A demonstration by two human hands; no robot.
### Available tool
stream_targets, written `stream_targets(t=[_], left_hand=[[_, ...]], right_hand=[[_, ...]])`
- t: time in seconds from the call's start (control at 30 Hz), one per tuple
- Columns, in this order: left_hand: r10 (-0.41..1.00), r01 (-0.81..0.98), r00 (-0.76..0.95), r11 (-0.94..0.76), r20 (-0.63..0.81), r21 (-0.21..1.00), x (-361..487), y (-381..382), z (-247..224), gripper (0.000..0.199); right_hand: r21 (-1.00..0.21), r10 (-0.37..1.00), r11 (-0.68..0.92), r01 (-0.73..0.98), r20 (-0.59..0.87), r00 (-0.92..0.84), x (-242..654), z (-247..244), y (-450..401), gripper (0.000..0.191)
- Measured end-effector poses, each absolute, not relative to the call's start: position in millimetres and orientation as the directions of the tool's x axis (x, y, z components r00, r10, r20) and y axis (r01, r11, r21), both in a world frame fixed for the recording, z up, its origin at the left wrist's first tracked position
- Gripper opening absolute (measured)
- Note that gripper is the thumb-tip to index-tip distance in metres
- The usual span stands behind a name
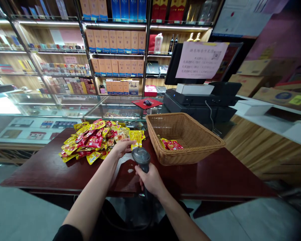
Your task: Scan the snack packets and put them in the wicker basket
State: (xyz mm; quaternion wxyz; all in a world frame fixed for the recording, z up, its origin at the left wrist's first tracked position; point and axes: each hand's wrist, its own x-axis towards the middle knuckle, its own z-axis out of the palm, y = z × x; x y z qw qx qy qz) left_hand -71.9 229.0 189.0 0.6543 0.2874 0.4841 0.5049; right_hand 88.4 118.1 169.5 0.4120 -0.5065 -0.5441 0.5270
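Note:
My right hand [152, 180] is wrapped round the handle of a black barcode scanner [140, 155], held upright above the front of the table. Just beyond the scanner's head, my left hand [124, 147] grips a yellow snack packet [135, 138] by its edge. To the left of that hand lies a heap of red and yellow snack packets [94, 140]. A brown wicker basket [190, 152] stands to the right of both hands. Several red and yellow packets [172, 144] lie at its bottom left; its near wall partly hides them.
Everything rests on a dark red-brown table [215, 180]. Behind it are a glass display counter [110, 103], a mouse [147, 102] on a red mat, and a monitor [174, 65] with a paper sign. Shelves of boxes [117, 40] line the wall. Cardboard boxes [278, 95] are stacked at right.

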Motion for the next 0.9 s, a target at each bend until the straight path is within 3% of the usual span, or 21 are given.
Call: stream_targets(t=[0.23,0.4,0.47,0.67,0.9], left_hand=[[0.95,-0.364,0.042,0.303,-0.309,0.881,-75,227,191,0.025],[0.971,-0.375,0.096,0.238,-0.218,0.896,-86,208,214,0.022],[0.976,-0.386,0.146,0.207,-0.161,0.899,-87,196,234,0.022],[0.959,-0.313,0.282,0.131,-0.04,0.941,-60,179,299,0.027],[0.938,-0.291,0.344,0.146,-0.039,0.946,21,218,335,0.019]], right_hand=[[-0.995,0.984,-0.064,0.081,-0.076,-0.159,88,171,119,0.035],[-0.975,0.975,0.222,0.01,0.222,0.009,94,213,137,0.032],[-0.962,0.958,0.271,0.024,0.272,0.094,98,235,149,0.031],[-0.926,0.987,0.159,-0.341,0.154,0.041,117,286,173,0.044],[-0.927,0.974,0.145,-0.345,0.072,0.217,188,326,197,0.032]])
